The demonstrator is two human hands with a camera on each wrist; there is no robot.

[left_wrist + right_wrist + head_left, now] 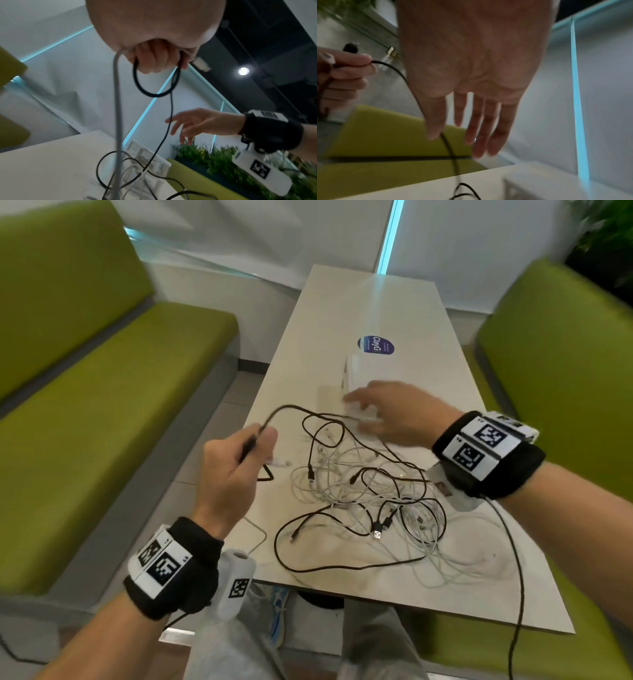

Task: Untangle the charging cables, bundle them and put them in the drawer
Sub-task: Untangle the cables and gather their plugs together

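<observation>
A tangle of black and white charging cables lies on the near half of the pale table. My left hand is raised at the table's left edge. It grips one black cable in a loop, together with a white cable whose plug sticks out of the fist. The black strand runs from that fist to the pile. My right hand hovers open, fingers spread, over a small white drawer unit behind the pile, holding nothing.
Green upholstered benches stand on the left and right of the table. A round blue sticker sits beyond the drawer unit. Green plants fill the far right corner. My wrist camera's lead trails off the table's front edge.
</observation>
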